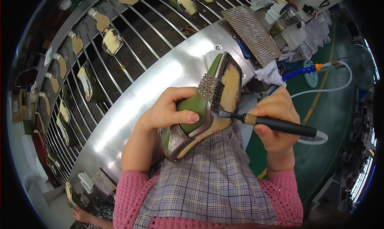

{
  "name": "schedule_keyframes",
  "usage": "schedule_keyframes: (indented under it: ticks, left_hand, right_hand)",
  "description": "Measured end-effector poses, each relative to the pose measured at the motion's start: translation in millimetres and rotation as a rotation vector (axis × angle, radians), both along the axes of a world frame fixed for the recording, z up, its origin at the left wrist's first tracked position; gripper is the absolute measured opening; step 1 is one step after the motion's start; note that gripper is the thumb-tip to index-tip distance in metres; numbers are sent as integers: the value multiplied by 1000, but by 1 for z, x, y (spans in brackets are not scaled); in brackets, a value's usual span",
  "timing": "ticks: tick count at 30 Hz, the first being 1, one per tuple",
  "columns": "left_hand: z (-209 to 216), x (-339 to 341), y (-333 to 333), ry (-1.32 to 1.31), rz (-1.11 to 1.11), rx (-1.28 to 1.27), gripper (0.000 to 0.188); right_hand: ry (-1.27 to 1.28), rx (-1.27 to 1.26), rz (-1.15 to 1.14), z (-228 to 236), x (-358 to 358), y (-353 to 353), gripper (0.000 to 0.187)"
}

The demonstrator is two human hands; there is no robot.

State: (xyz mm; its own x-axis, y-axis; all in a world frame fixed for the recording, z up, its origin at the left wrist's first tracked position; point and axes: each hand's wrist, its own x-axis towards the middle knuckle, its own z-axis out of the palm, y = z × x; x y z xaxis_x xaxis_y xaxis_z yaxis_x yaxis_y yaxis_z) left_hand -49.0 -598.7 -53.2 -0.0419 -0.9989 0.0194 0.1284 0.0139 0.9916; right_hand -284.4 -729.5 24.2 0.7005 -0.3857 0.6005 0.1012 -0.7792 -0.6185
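My left hand [170, 111] is closed around a green shoe last [191, 111] carrying a sandal [222, 125], with its underside turned toward me. The sandal has metallic leather at the heel and a beaded strap [209, 88] across the forefoot; its bottom is tan with dark, rough edges. Pinched in my right hand [276, 113] is a slim black-handled brush [286, 126] with a brass collar and a flat tip. That tip touches or hovers just over the sandal's underside near the arch. A white tube shows by the handle's rear end. A plaid apron lies beneath the sandal.
Ahead is a curved metal ledge [120, 129], then a conveyor of metal rods [136, 53] bearing several lasted shoes and tan insoles. To the right are a ribbed board [252, 33], a glass jar [286, 21] and a blue jointed hose [298, 72]. Another person's hand [82, 215] is at lower left.
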Motion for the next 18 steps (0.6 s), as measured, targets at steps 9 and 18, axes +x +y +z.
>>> schedule_keyframes:
  ticks: [9,18]
  left_hand:
    - [-3,4,-1,63,83,22,43]
    - [3,-21,-4,231,366,110,43]
  right_hand:
    - [67,-156,-8,-3,-2,14,29]
    - [68,-325,19,-14,2,32,27]
